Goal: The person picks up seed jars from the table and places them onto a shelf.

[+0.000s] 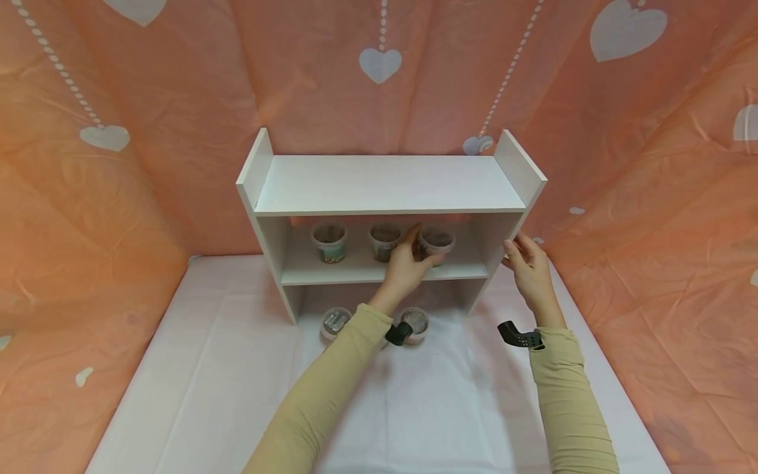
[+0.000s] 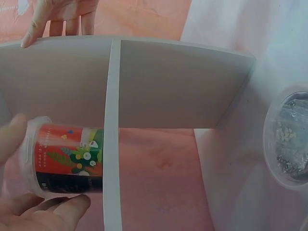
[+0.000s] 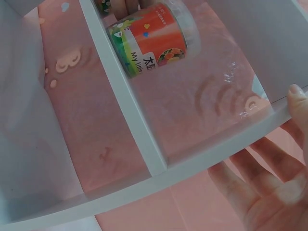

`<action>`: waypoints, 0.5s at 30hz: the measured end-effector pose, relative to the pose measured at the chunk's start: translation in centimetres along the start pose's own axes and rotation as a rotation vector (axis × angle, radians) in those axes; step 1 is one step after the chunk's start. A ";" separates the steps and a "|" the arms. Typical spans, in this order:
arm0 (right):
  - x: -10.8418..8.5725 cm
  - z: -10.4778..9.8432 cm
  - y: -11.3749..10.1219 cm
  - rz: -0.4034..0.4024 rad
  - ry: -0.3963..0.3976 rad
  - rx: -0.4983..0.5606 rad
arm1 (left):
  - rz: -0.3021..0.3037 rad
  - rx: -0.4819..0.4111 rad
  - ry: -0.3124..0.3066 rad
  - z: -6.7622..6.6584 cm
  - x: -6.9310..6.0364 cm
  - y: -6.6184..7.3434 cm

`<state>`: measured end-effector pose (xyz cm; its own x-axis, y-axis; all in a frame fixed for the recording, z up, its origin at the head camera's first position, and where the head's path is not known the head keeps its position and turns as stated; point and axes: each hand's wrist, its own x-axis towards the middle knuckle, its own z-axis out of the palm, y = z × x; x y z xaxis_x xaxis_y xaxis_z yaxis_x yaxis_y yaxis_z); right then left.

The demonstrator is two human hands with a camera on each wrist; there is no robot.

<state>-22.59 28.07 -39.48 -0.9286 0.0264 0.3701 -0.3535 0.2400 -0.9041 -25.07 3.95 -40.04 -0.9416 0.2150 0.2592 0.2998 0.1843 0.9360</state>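
Apparently for steadiness, the right hand [image 1: 531, 273] grips the side panel [image 1: 521, 172] of a white rack [image 1: 385, 184] between thumb and fingers, while the left hand [image 1: 408, 270] curls round the rightmost cup [image 1: 443, 242] of three spaced in a row, upright on the lower shelf [image 1: 355, 272]

left fingers [image 2: 73, 209] are curved, right fingers [image 3: 255, 170] straighter.

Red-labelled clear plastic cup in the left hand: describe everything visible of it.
The red-labelled clear plastic cup is upright, rightmost of three at the white shelf unit's lower board. Its label carries leaves, flowers, a black band and "My little". The left hand grips it near the clear rim. Base contact is unclear.
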 end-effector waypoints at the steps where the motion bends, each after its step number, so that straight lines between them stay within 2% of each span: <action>1: -0.1 0.1 -0.3 0.001 0.000 0.000 | -0.001 0.008 -0.006 0.0 -0.1 0.0; 8: -0.7 0.6 -2.1 -0.007 -0.002 0.013 | -0.018 0.005 -0.052 -0.5 -0.8 0.2; 12: -0.7 0.5 -1.8 -0.009 0.001 0.010 | 0.005 -0.030 -0.073 -0.9 -1.2 0.4; 15: -0.4 0.3 -0.9 -0.001 0.005 -0.002 | 0.014 -0.049 -0.095 -1.5 -1.6 0.5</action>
<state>-21.96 27.55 -38.87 -0.9277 0.0311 0.3721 -0.3542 0.2422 -0.9033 -23.62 2.30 -39.61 -0.9178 0.3076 0.2511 0.3029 0.1336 0.9436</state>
